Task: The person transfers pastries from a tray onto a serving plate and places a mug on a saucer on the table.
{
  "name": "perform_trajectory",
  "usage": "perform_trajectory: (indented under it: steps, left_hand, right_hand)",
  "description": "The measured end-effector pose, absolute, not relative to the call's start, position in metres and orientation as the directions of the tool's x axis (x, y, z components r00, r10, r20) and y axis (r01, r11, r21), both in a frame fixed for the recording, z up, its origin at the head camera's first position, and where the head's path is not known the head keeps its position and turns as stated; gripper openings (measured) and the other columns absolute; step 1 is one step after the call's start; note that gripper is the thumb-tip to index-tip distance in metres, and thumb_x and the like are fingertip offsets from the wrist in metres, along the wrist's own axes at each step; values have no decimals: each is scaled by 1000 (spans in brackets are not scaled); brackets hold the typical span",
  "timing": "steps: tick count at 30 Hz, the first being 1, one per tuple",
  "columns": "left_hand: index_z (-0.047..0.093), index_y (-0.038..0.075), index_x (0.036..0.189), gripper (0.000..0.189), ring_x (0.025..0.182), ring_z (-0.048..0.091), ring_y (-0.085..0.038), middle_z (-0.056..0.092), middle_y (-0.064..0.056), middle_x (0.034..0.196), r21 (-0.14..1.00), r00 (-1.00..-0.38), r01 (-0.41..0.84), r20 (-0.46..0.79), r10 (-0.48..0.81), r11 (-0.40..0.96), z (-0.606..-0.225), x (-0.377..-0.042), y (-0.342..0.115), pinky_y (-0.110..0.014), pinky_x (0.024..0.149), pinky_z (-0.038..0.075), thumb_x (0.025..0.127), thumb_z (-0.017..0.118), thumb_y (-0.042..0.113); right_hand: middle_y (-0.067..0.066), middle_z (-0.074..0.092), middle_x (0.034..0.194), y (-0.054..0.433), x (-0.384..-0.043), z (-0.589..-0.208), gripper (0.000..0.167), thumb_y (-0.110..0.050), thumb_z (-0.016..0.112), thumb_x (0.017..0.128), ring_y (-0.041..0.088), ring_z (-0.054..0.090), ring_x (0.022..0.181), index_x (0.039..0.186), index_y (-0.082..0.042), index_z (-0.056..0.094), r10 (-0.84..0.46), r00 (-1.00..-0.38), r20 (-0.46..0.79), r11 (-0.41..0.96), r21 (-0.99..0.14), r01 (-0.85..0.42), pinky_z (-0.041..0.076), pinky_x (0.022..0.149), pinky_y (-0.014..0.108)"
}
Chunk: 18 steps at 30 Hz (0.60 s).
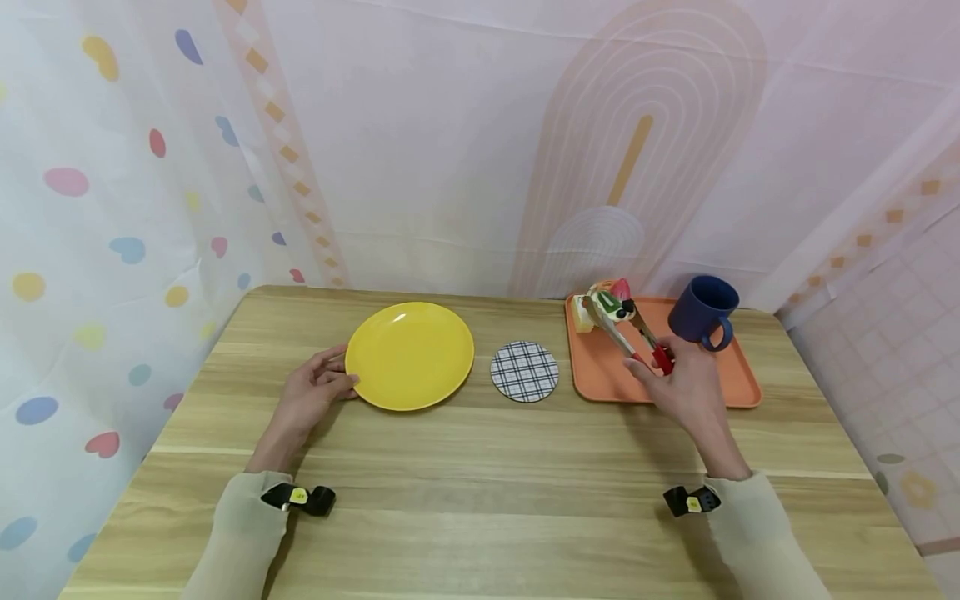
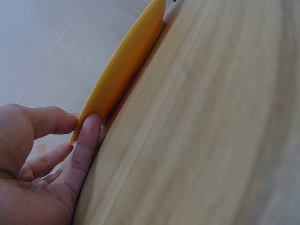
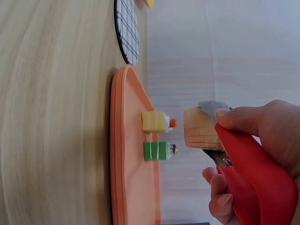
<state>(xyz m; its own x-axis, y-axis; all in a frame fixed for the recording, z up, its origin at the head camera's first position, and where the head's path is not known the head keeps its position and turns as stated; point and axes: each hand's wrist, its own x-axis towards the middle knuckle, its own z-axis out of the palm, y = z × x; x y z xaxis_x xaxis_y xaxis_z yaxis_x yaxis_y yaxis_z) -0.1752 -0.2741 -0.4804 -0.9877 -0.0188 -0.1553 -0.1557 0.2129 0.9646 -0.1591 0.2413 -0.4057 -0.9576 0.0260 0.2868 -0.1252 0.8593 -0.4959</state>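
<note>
At the left, a round yellow plate (image 1: 409,357) lies on the wooden table, and my left hand (image 1: 307,390) pinches its near-left rim between thumb and fingers. My right hand (image 1: 690,385) grips metal tongs with red handles (image 3: 255,171) above the orange tray (image 1: 611,382). Between the tongs' tips is a small tan-based cake (image 3: 200,129) topped with cream and fruit; the right wrist view shows it lifted clear of the tray. Below it on the tray stand a yellow cake piece (image 3: 153,121) and a green cake piece (image 3: 155,151), both largely hidden in the head view.
A dark blue mug (image 1: 697,310) stands at the tray's back right, close to my right hand. Between plate and tray lies a round checked coaster (image 1: 525,372). A patterned cloth (image 1: 435,167) hangs behind the table's back edge.
</note>
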Motion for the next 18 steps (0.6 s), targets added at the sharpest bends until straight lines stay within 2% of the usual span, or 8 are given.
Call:
perform_trajectory:
  steps: [9,18]
  left_hand:
    - [34,7,160,68,89,68,0,59,-11,124,965,-988,-156,-156,-16,212,-486,-176,-274,-22,82,65,100,66,10]
    - [34,7,160,67,91,67,1,58,-3,121,966,-987,-157,-157,-18,205,-484,-178,-276,-22,83,64,100,66,9]
  right_hand:
    - [16,64,82,227,-158,-409,50,-36,80,90,20,49,59,113,6,65,18,-967,255,855,-505,-117,36,51,25]
    - [13,60,76,211,-163,-408,46,-34,81,89,21,47,60,109,5,65,-5,-964,267,844,-515,-147,33,52,26]
